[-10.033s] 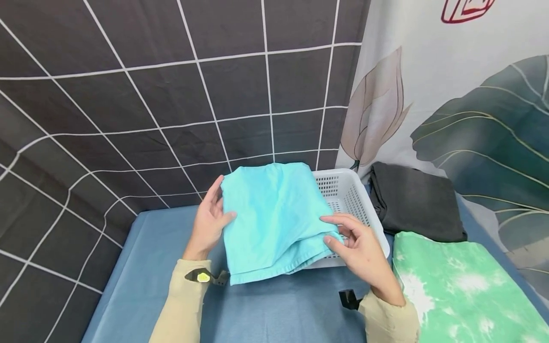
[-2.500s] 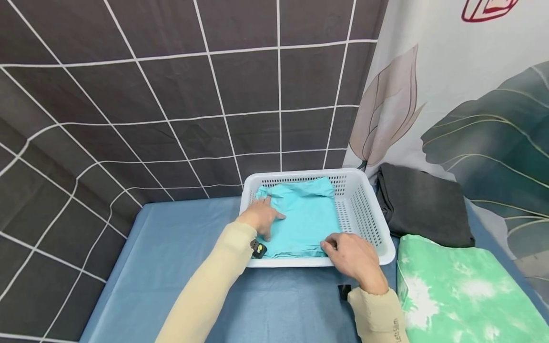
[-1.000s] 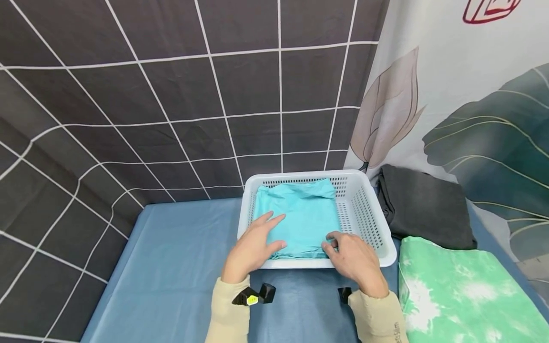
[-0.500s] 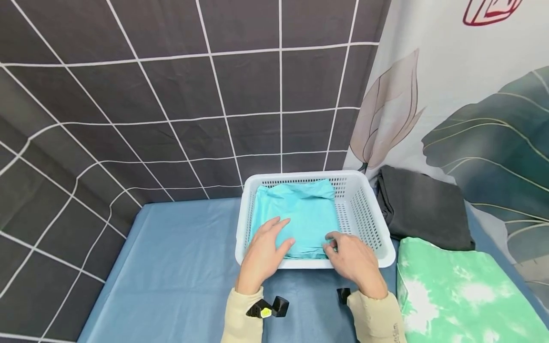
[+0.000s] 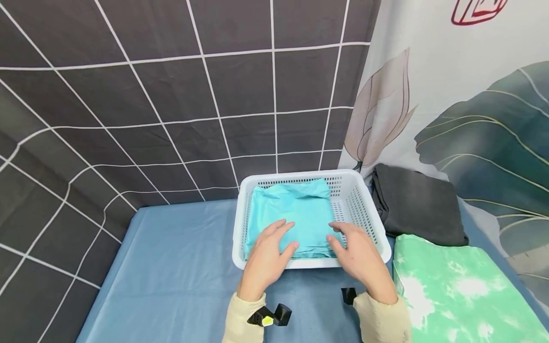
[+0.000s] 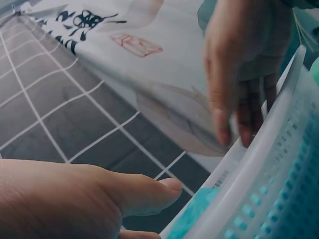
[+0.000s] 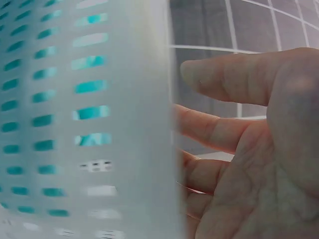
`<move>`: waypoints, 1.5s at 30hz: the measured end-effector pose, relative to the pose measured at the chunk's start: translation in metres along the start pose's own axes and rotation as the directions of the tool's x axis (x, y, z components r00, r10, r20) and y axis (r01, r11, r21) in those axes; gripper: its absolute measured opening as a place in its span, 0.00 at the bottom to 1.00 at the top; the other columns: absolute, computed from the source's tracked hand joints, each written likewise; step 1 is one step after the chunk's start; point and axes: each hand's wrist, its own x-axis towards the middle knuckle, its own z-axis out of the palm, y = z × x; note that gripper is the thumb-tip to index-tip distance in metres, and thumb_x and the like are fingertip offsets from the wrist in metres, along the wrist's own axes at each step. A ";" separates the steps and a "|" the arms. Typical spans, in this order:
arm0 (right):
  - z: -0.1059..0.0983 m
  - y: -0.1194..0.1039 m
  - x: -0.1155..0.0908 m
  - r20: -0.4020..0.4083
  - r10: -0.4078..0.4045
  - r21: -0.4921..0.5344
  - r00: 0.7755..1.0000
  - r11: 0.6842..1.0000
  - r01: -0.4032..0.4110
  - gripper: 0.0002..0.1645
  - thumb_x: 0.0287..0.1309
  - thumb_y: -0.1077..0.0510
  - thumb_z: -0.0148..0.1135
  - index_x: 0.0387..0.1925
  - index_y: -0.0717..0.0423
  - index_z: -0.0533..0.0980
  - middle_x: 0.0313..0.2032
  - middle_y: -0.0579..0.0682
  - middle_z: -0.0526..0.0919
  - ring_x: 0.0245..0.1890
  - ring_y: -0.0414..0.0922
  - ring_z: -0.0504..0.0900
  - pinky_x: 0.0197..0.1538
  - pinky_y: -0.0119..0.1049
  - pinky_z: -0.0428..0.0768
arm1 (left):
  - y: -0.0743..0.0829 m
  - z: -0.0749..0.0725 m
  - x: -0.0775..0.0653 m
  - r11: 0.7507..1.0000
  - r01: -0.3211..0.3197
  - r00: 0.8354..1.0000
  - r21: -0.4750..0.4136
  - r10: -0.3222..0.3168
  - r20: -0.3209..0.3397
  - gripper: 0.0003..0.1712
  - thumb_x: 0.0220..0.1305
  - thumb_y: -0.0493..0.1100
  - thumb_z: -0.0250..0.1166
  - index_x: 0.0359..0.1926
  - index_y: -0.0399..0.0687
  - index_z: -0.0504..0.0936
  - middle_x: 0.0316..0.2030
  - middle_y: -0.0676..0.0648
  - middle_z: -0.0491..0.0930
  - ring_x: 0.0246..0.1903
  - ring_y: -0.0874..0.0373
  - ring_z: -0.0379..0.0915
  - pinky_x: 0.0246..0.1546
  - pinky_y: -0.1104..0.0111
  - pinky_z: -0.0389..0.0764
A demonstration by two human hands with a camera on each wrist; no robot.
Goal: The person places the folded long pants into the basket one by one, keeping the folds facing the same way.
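A folded turquoise garment [image 5: 296, 205] lies flat in the left and middle part of a white perforated plastic basket [image 5: 363, 183]. My left hand [image 5: 265, 257] is over the basket's front rim, fingers extended above the garment's front left part. Over the front right part of the rim is my right hand [image 5: 360, 252], its fingers loosely spread near the garment's right edge. Neither hand grips anything. In the right wrist view, the basket wall [image 7: 144, 124] hides the fingertips of the right hand [image 7: 249, 134]. The left wrist view shows the left thumb [image 6: 144, 191] beside the basket rim.
Right of the basket lies a folded dark grey garment [image 5: 418, 205]. In front of it is a folded green and white tie-dye garment [image 5: 467, 286]. A blue cover [image 5: 180, 267] spreads over the surface. A dark grid-patterned curtain [image 5: 240, 95] stands behind.
The turquoise garment, held up between both hands ten seconds ago, now lies in the basket. The left hand has drawn back toward the front rim. Lately the right hand has spread its fingers.
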 end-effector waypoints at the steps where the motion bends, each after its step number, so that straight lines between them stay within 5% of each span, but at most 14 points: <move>1: -0.003 -0.001 -0.002 -0.012 -0.007 0.002 1.000 1.000 0.007 0.23 0.70 0.56 0.58 0.60 0.65 0.77 0.55 0.64 0.81 0.60 0.63 0.74 0.62 0.62 0.70 | 0.002 0.001 0.000 1.000 -0.008 1.000 -0.004 0.008 -0.004 0.25 0.69 0.48 0.66 0.66 0.51 0.78 0.67 0.44 0.72 0.68 0.44 0.65 0.65 0.49 0.69; 11: -0.018 -0.002 -0.011 -0.101 -0.004 -0.013 0.995 1.000 0.003 0.24 0.70 0.54 0.58 0.61 0.62 0.76 0.55 0.64 0.80 0.57 0.61 0.76 0.57 0.61 0.73 | 0.016 0.019 0.001 0.992 -0.120 0.993 0.029 0.120 0.004 0.25 0.70 0.48 0.66 0.65 0.51 0.78 0.66 0.44 0.73 0.67 0.47 0.67 0.64 0.48 0.70; 20: -0.024 -0.002 -0.019 -0.194 -0.049 -0.013 0.980 0.999 0.048 0.22 0.68 0.57 0.61 0.60 0.62 0.77 0.57 0.63 0.79 0.55 0.61 0.76 0.54 0.60 0.73 | 0.026 0.025 -0.001 0.977 -0.206 0.975 0.051 0.209 -0.075 0.23 0.69 0.46 0.66 0.63 0.50 0.80 0.64 0.45 0.74 0.65 0.48 0.68 0.64 0.49 0.70; 23: -0.031 0.002 -0.025 -0.224 -0.076 -0.014 0.972 0.997 0.075 0.21 0.67 0.59 0.62 0.59 0.62 0.78 0.55 0.63 0.80 0.50 0.58 0.77 0.49 0.58 0.75 | 0.033 0.034 -0.004 0.961 -0.273 0.955 0.049 0.277 -0.110 0.21 0.69 0.45 0.66 0.61 0.50 0.82 0.63 0.47 0.76 0.64 0.51 0.69 0.63 0.51 0.71; 30: -0.048 0.015 -0.034 -0.266 -0.110 -0.039 0.958 0.994 0.104 0.21 0.66 0.61 0.63 0.59 0.63 0.77 0.55 0.64 0.79 0.47 0.58 0.77 0.45 0.57 0.76 | 0.052 0.054 -0.006 0.889 -0.453 0.873 0.064 0.456 -0.172 0.14 0.66 0.41 0.66 0.52 0.52 0.86 0.56 0.52 0.79 0.60 0.57 0.73 0.63 0.57 0.72; 38: -0.067 0.031 -0.040 -0.249 -0.102 -0.080 0.963 0.993 0.084 0.23 0.67 0.58 0.64 0.60 0.65 0.76 0.56 0.66 0.76 0.53 0.64 0.73 0.48 0.62 0.71 | 0.067 0.068 -0.012 0.848 -0.530 0.836 0.013 0.526 -0.155 0.11 0.66 0.39 0.67 0.49 0.52 0.87 0.51 0.53 0.82 0.58 0.61 0.74 0.68 0.64 0.65; 42: -0.072 0.043 -0.046 -0.218 -0.056 -0.121 0.974 0.992 0.030 0.24 0.69 0.57 0.62 0.61 0.66 0.74 0.57 0.69 0.74 0.53 0.66 0.72 0.48 0.64 0.70 | 0.069 0.072 -0.013 0.804 -0.593 0.790 0.042 0.592 -0.158 0.12 0.64 0.38 0.67 0.48 0.52 0.87 0.50 0.54 0.82 0.56 0.63 0.75 0.68 0.67 0.65; 45: -0.075 0.052 -0.051 -0.204 -0.018 -0.149 0.979 0.989 -0.013 0.25 0.69 0.57 0.62 0.61 0.66 0.74 0.57 0.70 0.73 0.52 0.67 0.72 0.47 0.63 0.71 | 0.069 0.075 -0.015 0.781 -0.622 0.770 0.050 0.622 -0.139 0.11 0.65 0.38 0.66 0.47 0.52 0.87 0.49 0.55 0.82 0.54 0.64 0.75 0.68 0.70 0.64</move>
